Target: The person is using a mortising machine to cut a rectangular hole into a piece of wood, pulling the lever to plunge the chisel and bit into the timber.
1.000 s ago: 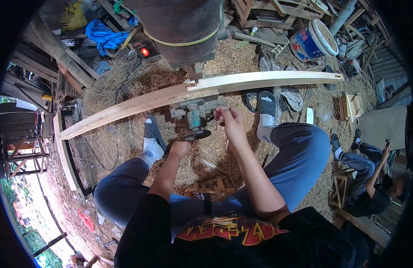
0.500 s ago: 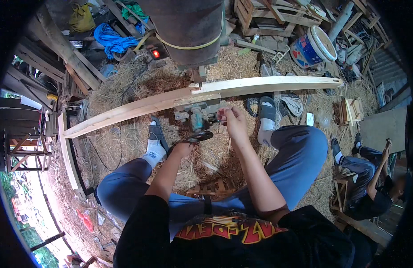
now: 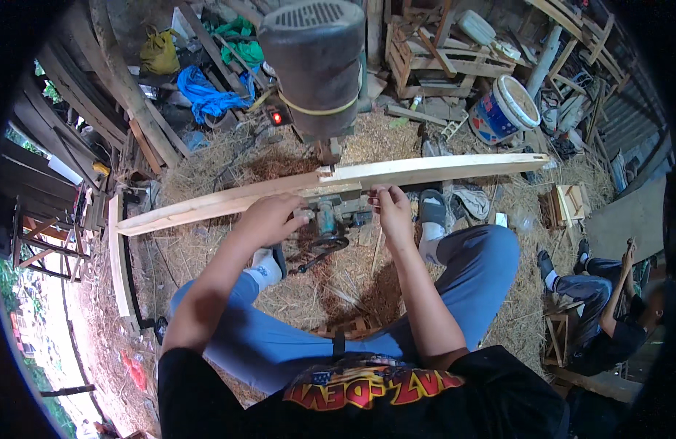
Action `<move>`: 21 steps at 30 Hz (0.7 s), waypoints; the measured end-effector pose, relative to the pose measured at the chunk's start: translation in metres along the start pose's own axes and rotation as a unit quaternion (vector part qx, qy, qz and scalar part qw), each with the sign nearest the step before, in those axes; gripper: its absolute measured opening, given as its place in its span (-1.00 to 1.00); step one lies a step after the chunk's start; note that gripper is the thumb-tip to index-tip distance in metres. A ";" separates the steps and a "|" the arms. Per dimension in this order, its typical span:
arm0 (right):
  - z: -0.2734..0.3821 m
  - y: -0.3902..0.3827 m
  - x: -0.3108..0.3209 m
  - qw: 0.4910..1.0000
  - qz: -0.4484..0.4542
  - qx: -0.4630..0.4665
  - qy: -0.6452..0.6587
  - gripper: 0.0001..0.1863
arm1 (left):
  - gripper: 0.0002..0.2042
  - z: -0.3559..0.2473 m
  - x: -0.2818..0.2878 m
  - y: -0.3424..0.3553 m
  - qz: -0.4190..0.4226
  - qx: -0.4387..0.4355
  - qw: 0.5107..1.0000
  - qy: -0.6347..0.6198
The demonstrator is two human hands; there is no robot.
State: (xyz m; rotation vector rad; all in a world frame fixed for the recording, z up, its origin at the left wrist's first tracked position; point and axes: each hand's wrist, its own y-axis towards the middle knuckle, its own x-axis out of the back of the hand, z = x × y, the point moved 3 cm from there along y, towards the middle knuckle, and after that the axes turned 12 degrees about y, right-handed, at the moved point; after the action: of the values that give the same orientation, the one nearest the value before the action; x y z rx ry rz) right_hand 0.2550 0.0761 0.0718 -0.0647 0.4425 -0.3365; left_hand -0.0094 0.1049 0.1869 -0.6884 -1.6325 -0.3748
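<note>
My left hand [image 3: 276,218] is at the left of the machine's clamp, fingers loosely bent, thumb apart, holding nothing visible. My right hand [image 3: 393,214] is right of the clamp with thumb and fingers pressed together; anything between them is too small to make out. A long pale timber beam [image 3: 440,167] runs crosswise over the metal clamp [image 3: 325,218], beneath the machine's dark, cylindrical housing [image 3: 316,88]. A black handwheel with a handle [image 3: 328,244] is between my forearms. A red light [image 3: 276,118] glows beside the housing.
Another person [image 3: 608,322] sits at the right beside a grey board [image 3: 623,219]. A white-and-blue bucket [image 3: 499,110], a wooden crate [image 3: 447,69], blue tarp [image 3: 210,95] and leaning planks [image 3: 96,88] surround me. Straw and shavings cover the floor [image 3: 191,175].
My left hand has moved up from behind the handwheel to the clamp's left side. The view has shifted, so the machine and beam sit lower in the picture. The handwheel's handle now shows.
</note>
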 end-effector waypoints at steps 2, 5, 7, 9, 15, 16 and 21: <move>0.018 0.007 -0.010 1.000 0.006 0.019 0.004 -0.77 | -0.74 -0.031 0.047 -0.013 -0.147 -0.019 0.986 -0.076; 0.047 0.017 -0.030 0.999 0.018 0.020 0.047 -0.72 | -0.79 -0.038 0.056 -0.018 -0.341 -0.034 0.935 -0.094; 0.072 0.039 -0.037 0.996 0.034 0.069 0.047 -0.72 | -0.79 -0.049 0.069 -0.010 -0.395 -0.077 0.914 -0.043; 0.100 0.061 -0.055 0.990 0.052 0.123 0.052 -0.73 | -0.77 -0.057 0.083 -0.009 -0.422 -0.101 0.901 -0.010; 0.210 0.135 -0.137 0.949 0.063 0.282 0.123 -0.78 | -0.68 -0.066 0.095 0.000 -0.467 -0.137 0.873 0.010; 0.228 0.153 -0.149 0.950 0.063 0.286 0.112 -0.77 | -0.70 -0.070 0.097 0.001 -0.467 -0.143 0.872 0.009; 0.288 0.280 -0.192 0.937 0.094 0.337 0.010 -0.47 | -0.68 -0.082 0.081 0.032 -0.467 -0.179 0.866 -0.016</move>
State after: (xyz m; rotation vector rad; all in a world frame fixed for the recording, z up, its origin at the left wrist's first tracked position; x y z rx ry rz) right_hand 0.3010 0.4012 0.3730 0.6486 0.3308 -0.2858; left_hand 0.0691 0.0983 0.2768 -0.1021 -1.8629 -1.3991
